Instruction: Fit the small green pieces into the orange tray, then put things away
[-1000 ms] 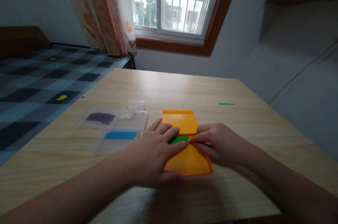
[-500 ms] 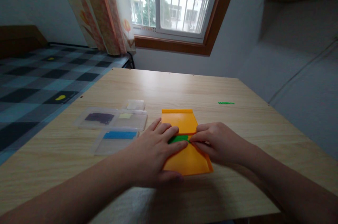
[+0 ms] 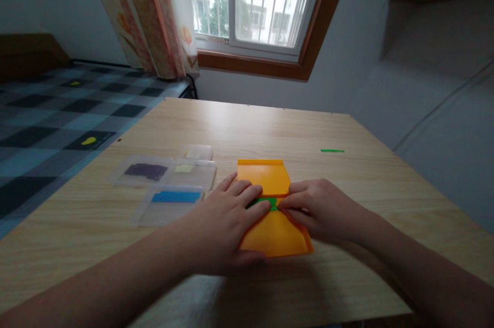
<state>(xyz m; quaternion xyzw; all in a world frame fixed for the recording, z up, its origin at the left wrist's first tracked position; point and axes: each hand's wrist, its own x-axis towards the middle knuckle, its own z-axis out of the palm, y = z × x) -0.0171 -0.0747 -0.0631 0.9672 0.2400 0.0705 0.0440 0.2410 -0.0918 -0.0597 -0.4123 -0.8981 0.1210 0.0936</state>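
Observation:
An orange hinged case point(image 3: 274, 238) lies unfolded on the table, its far panel upright-edged along the back. Across its middle runs a green strip point(image 3: 274, 203), partly covered by fingers. My left hand point(image 3: 231, 227) rests flat over the left part of the case, fingers spread, with the index fingertip on or close to the green strip. At the strip's right end, my right hand point(image 3: 311, 209) is closed in a pinch against the case; what lies between its fingertips is too small to make out.
Clear plastic cases stand left of my hands: one with purple pieces point(image 3: 145, 171), one with a blue strip point(image 3: 175, 196), one with a pale yellow patch point(image 3: 183, 168), and a small one point(image 3: 199, 152). Another green strip point(image 3: 332, 151) lies far right on the wooden table point(image 3: 247, 130).
My left index fingertip has drawn back slightly to the left, showing more of the green strip's right end. My right hand keeps its pinch there, and the view shifts a little.

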